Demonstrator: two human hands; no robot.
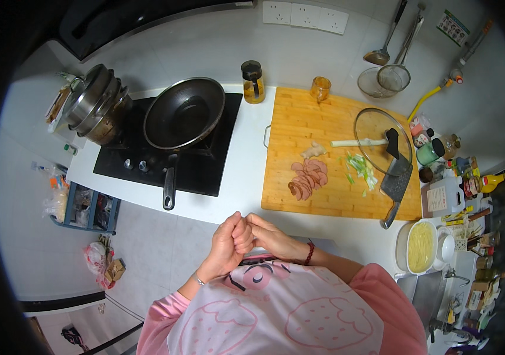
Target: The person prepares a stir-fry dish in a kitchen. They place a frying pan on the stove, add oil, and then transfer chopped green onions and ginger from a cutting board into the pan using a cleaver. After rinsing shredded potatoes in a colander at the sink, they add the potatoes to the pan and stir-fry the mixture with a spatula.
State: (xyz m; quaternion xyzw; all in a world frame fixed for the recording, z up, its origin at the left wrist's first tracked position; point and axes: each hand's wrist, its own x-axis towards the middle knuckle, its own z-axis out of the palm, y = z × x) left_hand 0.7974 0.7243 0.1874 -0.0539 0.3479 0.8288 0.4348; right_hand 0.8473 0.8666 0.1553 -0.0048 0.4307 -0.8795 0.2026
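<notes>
My left hand (229,244) is curled into a fist in front of my apron, short of the counter's front edge. Against it presses my right hand (277,238), its fingers folded in at the left hand's fingers. No object shows in either hand; the inside of the grasp is hidden. Beyond them a wooden cutting board (288,120) carries sliced sausage (308,178), a piece of ginger (313,150) and chopped scallion (360,170). A glass lid (370,128) overlaps a scallion stalk (350,143) and the blade of a cleaver (397,179).
A wok (183,113) sits on the black cooktop (155,179), its handle towards me. Left of it are stacked steamer pots (97,106). A glass jug (253,84) and an amber cup (320,89) stand behind. At right are a container of pale yellow strips (421,246), several bottles and a sink (425,288).
</notes>
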